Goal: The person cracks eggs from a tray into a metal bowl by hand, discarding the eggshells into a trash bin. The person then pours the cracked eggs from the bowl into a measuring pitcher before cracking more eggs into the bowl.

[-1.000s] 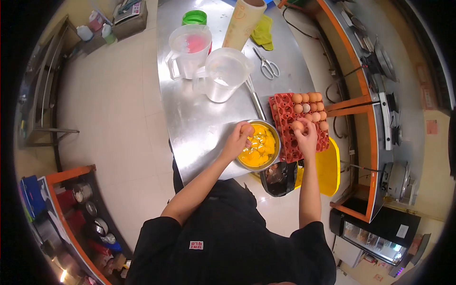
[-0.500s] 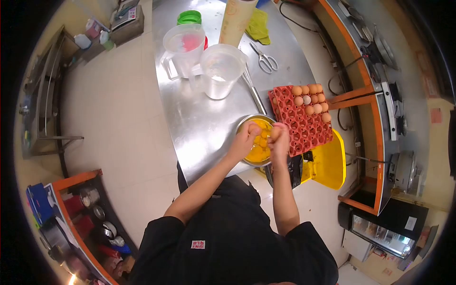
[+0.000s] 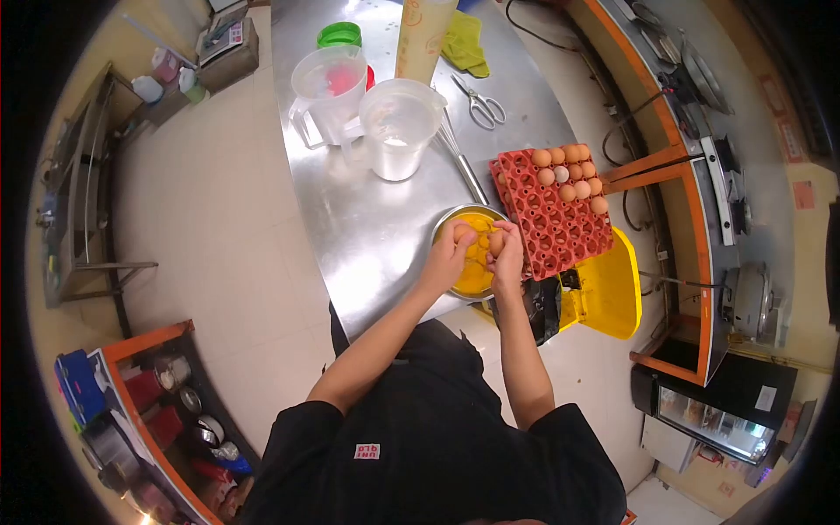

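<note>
A metal bowl (image 3: pixel 440 224) at the table's near edge holds several yellow yolks (image 3: pixel 475 278) in clear egg white. Over its left side, my left hand (image 3: pixel 446 260) is closed around a brown egg (image 3: pixel 465 233). My right hand (image 3: pixel 508 264) grips another brown egg (image 3: pixel 496 243) over the right side of the bowl. Whether either shell is cracked, I cannot tell. Right of the bowl lies a red egg tray (image 3: pixel 551 223), with several brown eggs (image 3: pixel 573 171) in its far cups and bare cups nearer me.
A whisk (image 3: pixel 471 175) lies behind the bowl, and scissors (image 3: pixel 482 107) farther back. Two clear plastic jugs (image 3: pixel 398 131) stand left of them, near a green lid (image 3: pixel 339 35), a tall container (image 3: pixel 423 39) and a green cloth (image 3: pixel 466 45). A yellow bin (image 3: pixel 617 289) is below the tray.
My right hand has turned and dropped slightly, with its egg now lower between the fingers. The left hand's egg shows more clearly. The whole view has shifted a little.
</note>
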Tool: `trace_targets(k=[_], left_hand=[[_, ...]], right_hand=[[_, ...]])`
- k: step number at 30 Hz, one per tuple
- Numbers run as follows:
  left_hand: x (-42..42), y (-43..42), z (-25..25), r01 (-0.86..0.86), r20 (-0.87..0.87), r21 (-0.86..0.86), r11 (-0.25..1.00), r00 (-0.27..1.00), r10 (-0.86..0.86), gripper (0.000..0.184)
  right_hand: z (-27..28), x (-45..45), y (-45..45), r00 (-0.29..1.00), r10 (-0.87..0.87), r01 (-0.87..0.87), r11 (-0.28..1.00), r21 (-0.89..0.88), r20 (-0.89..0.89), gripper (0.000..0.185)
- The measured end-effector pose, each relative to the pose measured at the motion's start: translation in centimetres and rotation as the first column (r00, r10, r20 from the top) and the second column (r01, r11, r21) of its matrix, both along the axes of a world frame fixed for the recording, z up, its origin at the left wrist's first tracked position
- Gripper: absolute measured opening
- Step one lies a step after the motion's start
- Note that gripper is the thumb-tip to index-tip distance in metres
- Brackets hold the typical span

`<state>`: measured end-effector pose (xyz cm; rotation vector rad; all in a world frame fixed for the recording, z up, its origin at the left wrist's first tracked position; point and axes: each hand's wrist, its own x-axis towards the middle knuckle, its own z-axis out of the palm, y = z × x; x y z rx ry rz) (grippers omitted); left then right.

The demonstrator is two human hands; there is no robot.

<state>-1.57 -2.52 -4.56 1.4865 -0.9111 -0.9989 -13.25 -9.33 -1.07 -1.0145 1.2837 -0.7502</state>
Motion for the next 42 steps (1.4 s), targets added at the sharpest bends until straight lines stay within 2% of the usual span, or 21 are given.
trace_targets(k=[2,4,6,9,12,15,18,20,22,24,27,30,31,32,34,37,38,39,40,41,42], left_hand=[[-0.1,0.1,0.0,0.002,0.051,-0.019,1.0,0.999,-0.001,0.04],[0.2,-0.2,-0.2,-0.013,0.045,-0.059,0.998,0.999,0.016,0.039],[1.1,-0.4,-0.5,-0.06,-0.067,0.009,0.998,0.996,0.061,0.038],[2.5,-0.1,0.1,-0.132,-0.191,0.012,0.991,0.973,0.131,0.034],[3.9,0.7,0.8,-0.202,-0.268,-0.035,0.979,0.945,0.186,0.03],[4.8,1.5,0.4,-0.237,-0.307,-0.04,0.971,0.927,0.214,0.029],[5.2,2.1,-0.5,-0.237,-0.301,-0.032,0.971,0.929,0.217,0.034],[5.2,2.4,-1.0,-0.237,-0.296,-0.025,0.971,0.93,0.219,0.035],[5.1,2.7,-0.8,-0.238,-0.3,-0.009,0.971,0.927,0.225,0.035],[5.3,2.9,-1.7,-0.243,-0.324,-0.029,0.97,0.92,0.22,0.035],[5.9,2.9,-0.8,-0.251,-0.36,-0.022,0.968,0.905,0.227,0.035],[6.2,2.5,1.6,-0.243,-0.407,-0.048,0.969,0.891,0.203,0.034],[6.1,2.2,2.4,-0.238,-0.425,-0.066,0.969,0.885,0.188,0.034],[6.0,2.0,3.3,-0.211,-0.421,-0.074,0.975,0.893,0.161,0.034],[5.7,1.6,5.2,-0.155,-0.41,-0.094,0.983,0.906,0.103,0.035],[6.2,1.9,8.4,0.037,-0.274,-0.071,0.997,0.96,-0.055,0.036],[6.2,2.2,9.5,0.082,-0.246,-0.074,0.994,0.964,-0.098,0.035],[6.1,2.5,10.6,0.129,-0.218,-0.075,0.989,0.966,-0.142,0.033],[6.1,2.6,11.6,0.175,-0.186,-0.077,0.982,0.965,-0.187,0.032],[6.0,2.6,12.3,0.235,-0.159,-0.095,0.967,0.956,-0.247,0.032],[5.9,2.6,12.9,0.291,-0.129,-0.11,0.95,0.944,-0.304,0.033]], right_hand=[[-0.5,0.2,0.8,0.993,0.106,-0.105,0.994,0.019,-0.05,0.026],[-0.2,0.1,0.7,0.994,0.105,-0.106,0.994,-0.013,-0.02,0.02],[-1.7,-1.0,-0.3,0.989,0.148,-0.148,0.985,-0.094,-0.012,0.015],[-3.4,-1.6,-0.6,0.94,0.177,-0.309,0.803,-0.509,-0.291,0.021],[-2.3,-2.1,-0.2,0.838,0.228,-0.428,0.837,-0.34,-0.495,0.025],[-2.0,-2.1,0.0,0.735,0.21,-0.546,0.747,-0.379,-0.644,0.029],[-1.2,-2.0,0.3,0.624,0.207,-0.645,0.681,-0.347,-0.754,0.042],[0.2,-2.3,0.2,0.596,0.234,-0.695,0.629,-0.348,-0.768,0.051],[3.1,-2.4,-0.3,0.546,0.253,-0.734,0.603,-0.311,-0.799,0.058],[8.7,-2.1,-0.5,0.476,0.261,-0.754,0.612,-0.237,-0.84,0.063],[15.3,-1.4,-0.7,0.479,0.277,-0.693,0.701,-0.166,-0.833,0.065],[14.8,-0.9,-0.8,0.556,0.301,-0.661,0.725,-0.193,-0.774,0.064],[10.3,-1.9,-1.7,0.534,0.169,-0.769,0.504,-0.393,-0.829,0.061],[6.7,-1.8,-1.9,0.55,0.12,-0.781,0.422,-0.459,-0.826,0.052],[3.8,-1.8,-1.6,0.403,0.377,-0.831,0.533,-0.16,-0.834,0.043],[4.9,-3.8,-2.0,0.45,0.386,-0.802,0.571,-0.175,-0.805,0.037],[6.2,-5.2,-2.7,0.477,0.429,-0.751,0.652,-0.103,-0.767,0.041],[6.7,-7.1,-3.5,0.493,0.353,-0.75,0.635,-0.183,-0.795,0.043],[9.4,-8.2,-3.7,0.394,0.313,-0.769,0.627,-0.124,-0.864,0.041],[10.2,-10.3,-4.2,0.427,0.348,-0.751,0.65,-0.114,-0.835,0.044],[11.1,-12.1,-4.2,0.39,0.353,-0.737,0.674,-0.058,-0.85,0.048]])
